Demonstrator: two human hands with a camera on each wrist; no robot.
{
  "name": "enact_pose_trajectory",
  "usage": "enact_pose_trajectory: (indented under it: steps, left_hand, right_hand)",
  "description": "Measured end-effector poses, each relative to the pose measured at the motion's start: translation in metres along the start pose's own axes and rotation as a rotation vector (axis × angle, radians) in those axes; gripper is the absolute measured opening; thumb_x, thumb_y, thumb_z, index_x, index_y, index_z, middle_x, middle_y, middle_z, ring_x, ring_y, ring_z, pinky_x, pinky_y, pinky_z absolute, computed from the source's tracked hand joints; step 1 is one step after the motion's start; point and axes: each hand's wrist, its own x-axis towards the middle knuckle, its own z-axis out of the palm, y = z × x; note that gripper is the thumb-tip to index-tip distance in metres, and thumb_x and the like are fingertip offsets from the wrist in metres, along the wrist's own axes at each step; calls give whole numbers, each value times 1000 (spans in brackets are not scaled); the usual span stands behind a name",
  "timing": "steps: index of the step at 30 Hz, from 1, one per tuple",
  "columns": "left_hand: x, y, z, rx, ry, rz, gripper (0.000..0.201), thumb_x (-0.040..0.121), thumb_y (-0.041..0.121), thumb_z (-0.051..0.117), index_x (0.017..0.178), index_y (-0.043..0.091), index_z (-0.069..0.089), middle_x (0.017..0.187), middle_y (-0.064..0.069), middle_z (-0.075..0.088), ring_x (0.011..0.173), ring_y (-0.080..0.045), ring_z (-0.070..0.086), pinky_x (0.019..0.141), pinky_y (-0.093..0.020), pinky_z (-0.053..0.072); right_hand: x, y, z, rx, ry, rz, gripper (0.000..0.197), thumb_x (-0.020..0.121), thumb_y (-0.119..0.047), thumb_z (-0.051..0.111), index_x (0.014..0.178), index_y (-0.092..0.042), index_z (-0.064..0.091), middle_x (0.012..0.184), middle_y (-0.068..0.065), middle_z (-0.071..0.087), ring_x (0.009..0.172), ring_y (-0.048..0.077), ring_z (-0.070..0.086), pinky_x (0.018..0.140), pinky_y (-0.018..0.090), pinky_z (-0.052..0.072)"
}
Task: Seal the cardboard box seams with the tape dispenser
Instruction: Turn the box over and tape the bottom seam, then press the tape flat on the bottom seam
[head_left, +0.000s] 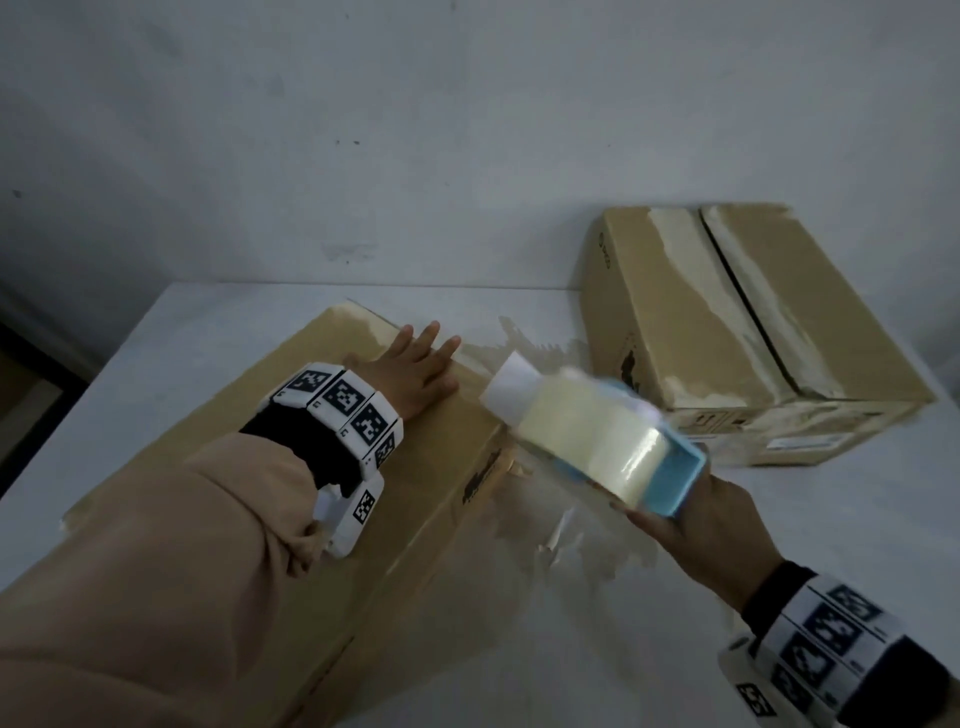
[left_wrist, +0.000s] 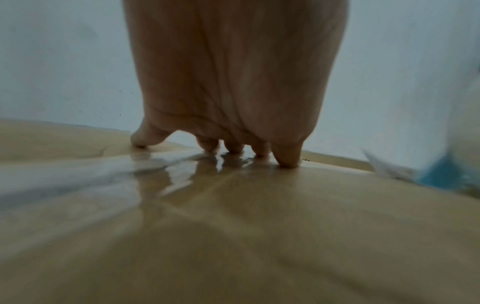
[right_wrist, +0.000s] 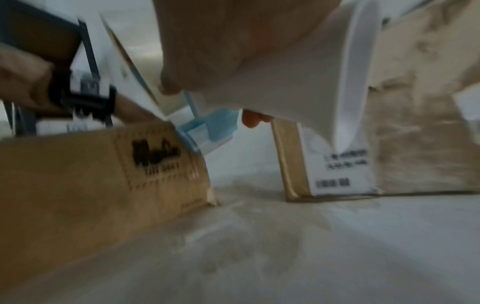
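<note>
1. Head view first: my left hand lies flat on top of the near cardboard box, fingers spread and straight, pressing by its far right edge.
2. My right hand grips the tape dispenser from below, fingers curled round its blue frame; it sits tilted just right of that box, its front end at the box's right edge.
3. A pale roll of tape fills the dispenser, which is blurred.
4. Left wrist view: my fingertips touch glossy tape on the box top, thumb splayed out to the left.
5. Right wrist view: the dispenser's blue mouth meets the upper corner of the near box; I cannot tell whether tape is stuck down there.
6. A second box sits far right on the white table, well apart from mine, its top seam showing as a dark gap between torn strips.
7. Papery scraps lie stuck on the table between the boxes.
</note>
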Motion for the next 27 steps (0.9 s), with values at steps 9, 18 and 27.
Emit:
enact_pose_trajectory:
  steps: [9,18,27]
  left_hand:
    - [3,-6,0,3,-68,12,59,96,51,17,144,37,-14,153,12,-25,144,-18,-19,111,-63,8]
    - [-5,-7,-9,-79,-40,41,62,97,48,24,144,38,-15,154,12,-23,145,-16,-14,113,-61,10]
    - [-27,-27,-32,-197,46,71,43,100,26,34,137,5,39,151,-12,28,141,-22,24,109,-32,22]
  right_hand:
    - [-37,31,24,60,-92,310,77,71,-58,64,114,3,48,98,23,63,77,40,66,60,31,41]
    - [-27,18,45,-91,-295,234,45,68,-44,57,86,-3,57,68,16,61,52,35,61,42,35,47]
    - [-40,35,44,-243,-251,37,47,61,-35,42,104,-16,47,88,8,62,82,23,50,68,38,47]
